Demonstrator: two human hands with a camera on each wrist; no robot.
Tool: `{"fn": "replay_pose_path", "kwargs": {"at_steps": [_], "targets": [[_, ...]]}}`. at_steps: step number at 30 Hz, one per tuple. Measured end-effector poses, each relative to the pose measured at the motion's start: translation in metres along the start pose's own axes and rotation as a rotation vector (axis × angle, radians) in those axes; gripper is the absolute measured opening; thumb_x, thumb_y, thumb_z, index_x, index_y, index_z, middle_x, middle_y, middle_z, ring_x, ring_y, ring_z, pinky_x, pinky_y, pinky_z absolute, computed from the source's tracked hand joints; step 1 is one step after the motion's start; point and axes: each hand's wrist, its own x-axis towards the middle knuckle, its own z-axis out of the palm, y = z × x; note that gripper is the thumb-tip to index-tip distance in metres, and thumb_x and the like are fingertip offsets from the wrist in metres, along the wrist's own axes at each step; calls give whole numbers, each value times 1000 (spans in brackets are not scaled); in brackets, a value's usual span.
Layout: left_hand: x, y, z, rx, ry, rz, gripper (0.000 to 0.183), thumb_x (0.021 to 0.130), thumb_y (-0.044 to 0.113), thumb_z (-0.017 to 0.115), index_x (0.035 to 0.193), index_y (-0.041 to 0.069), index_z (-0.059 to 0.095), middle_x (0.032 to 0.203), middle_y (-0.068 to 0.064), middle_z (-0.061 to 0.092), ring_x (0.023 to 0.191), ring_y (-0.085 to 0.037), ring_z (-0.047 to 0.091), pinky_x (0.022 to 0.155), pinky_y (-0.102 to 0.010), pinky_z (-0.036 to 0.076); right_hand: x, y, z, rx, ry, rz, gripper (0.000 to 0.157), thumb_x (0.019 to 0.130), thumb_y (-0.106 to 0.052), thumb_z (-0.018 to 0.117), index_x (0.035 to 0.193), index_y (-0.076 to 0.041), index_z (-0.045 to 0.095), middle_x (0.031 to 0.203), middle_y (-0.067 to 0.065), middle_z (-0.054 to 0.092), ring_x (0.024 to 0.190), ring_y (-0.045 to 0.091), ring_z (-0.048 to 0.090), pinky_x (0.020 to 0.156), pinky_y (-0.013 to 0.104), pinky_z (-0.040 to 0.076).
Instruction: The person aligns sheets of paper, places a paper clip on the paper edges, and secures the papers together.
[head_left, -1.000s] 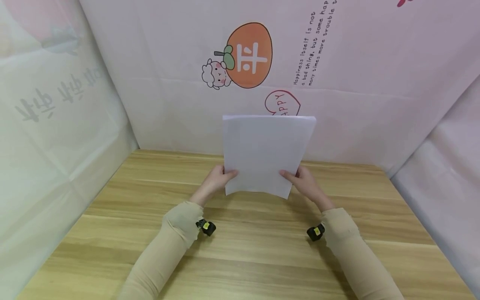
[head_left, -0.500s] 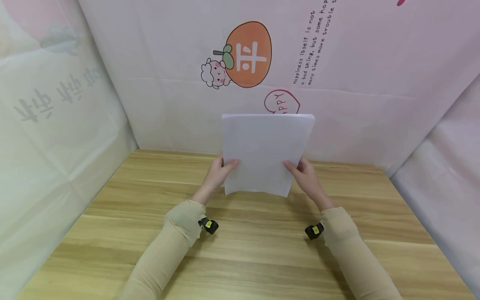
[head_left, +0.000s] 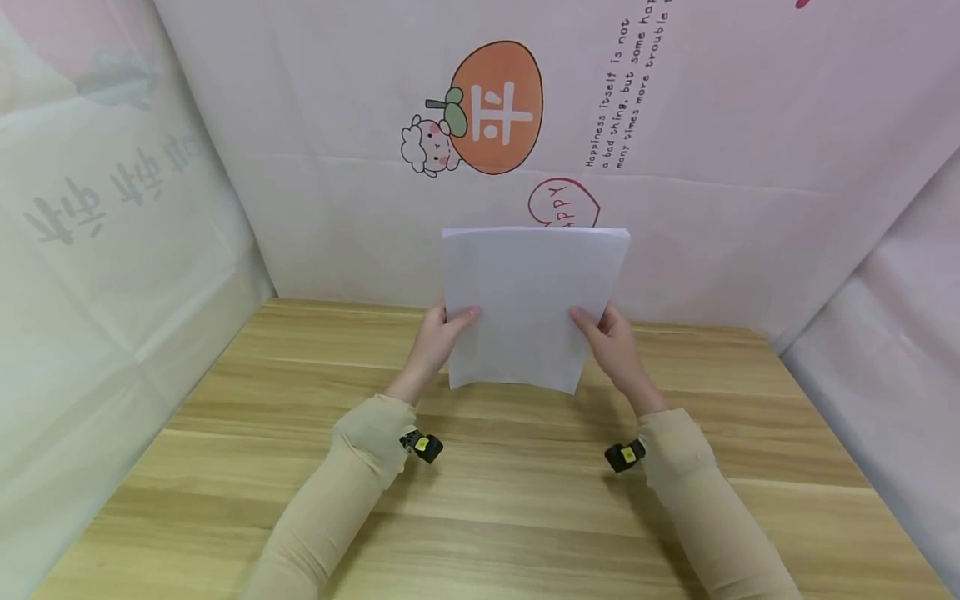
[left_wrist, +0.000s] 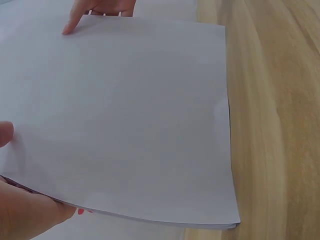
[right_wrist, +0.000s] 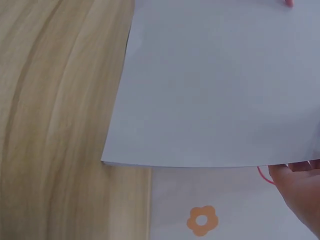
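Observation:
A stack of white paper stands nearly upright over the far part of the table, its bare face toward the head camera. My left hand grips its left edge, thumb on the front and fingers behind. On the opposite edge my right hand holds it the same way. Several sheet edges show at the lower corner of the paper in the left wrist view. The right wrist view shows the fingers of my right hand beneath the side edge; its thumb is out of that frame.
The wood-grain table extends under both forearms. Behind it hangs a white printed cloth with an orange fruit picture and lettering. More cloth walls the left side, and another sheet the right. Small black cameras sit at both wrists.
Both hands have slid upward along the side edges of the paper, from near its lower corners to about mid-height. The stack itself has hardly moved.

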Motion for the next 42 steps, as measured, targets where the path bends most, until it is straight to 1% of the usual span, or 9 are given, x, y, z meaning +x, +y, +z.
{"fn": "replay_pose_path", "kwargs": {"at_steps": [3, 6, 13, 15, 20, 26, 30, 37, 42], "targets": [[0, 3, 0, -10, 2, 14, 43, 95, 26, 57, 133, 7, 50, 134, -11, 54, 126, -25, 48, 108, -47, 35, 0, -5, 1, 10, 9, 5, 44, 95, -37, 54, 126, -5, 50, 118, 2, 62, 102, 3, 60, 86, 18, 48], [0, 6, 1, -28, 11, 28, 42, 95, 25, 57, 132, 8, 50, 133, -10, 55, 125, -24, 49, 108, -46, 34, 1, -10, 1, 25, 9, -16, 42, 96, -36, 54, 125, -6, 50, 117, 0, 62, 103, 4, 60, 86, 19, 49], [2, 11, 3, -52, 29, 51, 39, 94, 24, 57, 128, 6, 53, 126, -13, 59, 116, -24, 55, 100, -43, 41, 1, -15, 0, 59, 39, -54, 32, 95, -31, 56, 118, -9, 54, 106, -11, 65, 98, 4, 63, 81, 19, 51], [2, 13, 3, -60, 34, 48, 38, 94, 24, 57, 127, 4, 54, 124, -15, 60, 113, -26, 56, 98, -43, 43, 1, -17, 0, 62, 39, -61, 32, 96, -31, 55, 119, -8, 54, 106, -11, 64, 98, 5, 63, 81, 20, 52], [2, 16, 4, -93, 39, 33, 39, 95, 24, 56, 128, 2, 54, 125, -17, 60, 115, -28, 56, 101, -44, 42, -1, -22, 2, 73, 42, -57, 34, 97, -31, 53, 122, -7, 54, 108, -9, 65, 98, 6, 64, 81, 21, 52], [2, 17, 6, -137, 69, 8, 39, 94, 24, 56, 125, 1, 56, 123, -17, 62, 115, -25, 56, 104, -43, 39, -1, -24, 5, 92, 54, -53, 34, 96, -31, 54, 121, -8, 54, 107, -10, 65, 98, 6, 64, 82, 20, 52], [1, 19, 5, -151, 83, 19, 37, 93, 23, 56, 121, -1, 57, 119, -16, 62, 112, -21, 56, 106, -40, 37, -1, -24, 6, 103, 60, -61, 31, 96, -30, 55, 119, -8, 55, 106, -11, 65, 98, 6, 63, 82, 19, 50], [-1, 24, 4, -174, 92, 27, 34, 93, 22, 57, 117, -2, 59, 114, -14, 64, 104, -17, 58, 99, -35, 41, -2, -30, 6, 108, 58, -90, 25, 96, -28, 55, 114, -11, 56, 105, -9, 65, 96, 7, 64, 80, 20, 52], [-1, 22, 4, -179, 87, 37, 33, 93, 21, 56, 117, -1, 58, 112, -13, 64, 102, -16, 58, 99, -34, 41, -3, -29, 8, 112, 54, -104, 24, 96, -26, 55, 115, -11, 56, 107, -8, 65, 97, 8, 64, 80, 20, 52]]}}
